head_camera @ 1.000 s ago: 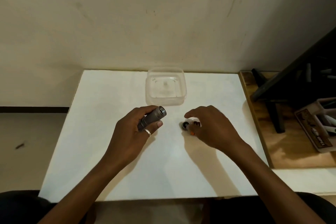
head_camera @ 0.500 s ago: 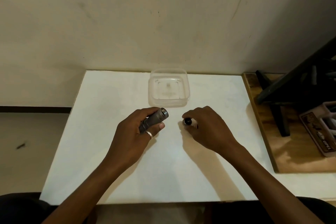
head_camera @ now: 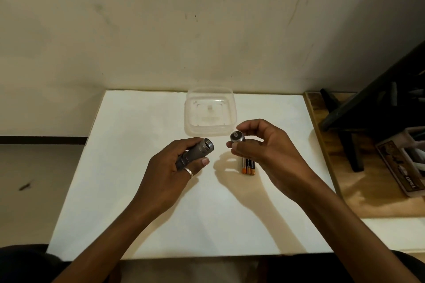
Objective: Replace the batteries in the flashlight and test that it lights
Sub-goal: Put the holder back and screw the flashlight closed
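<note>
The flashlight body (head_camera: pixel 195 153) is a grey metal tube with screw lines round its open end. It sits in the left hand (head_camera: pixel 171 174), above the middle of the flat white table (head_camera: pixel 138 190), with the open end pointing far and right. The round metal cap (head_camera: pixel 237 137) is off, just right of the tube and not touching it. Small batteries (head_camera: pixel 248 166) with orange ends lie side by side on the table, under the right hand (head_camera: pixel 271 151). A clear plastic box (head_camera: pixel 210 112) sits close to the far edge. The white top spreads wide to the left and near sides. The left fingers curl round the tube. The right thumb and fingertips pinch the cap.
</note>
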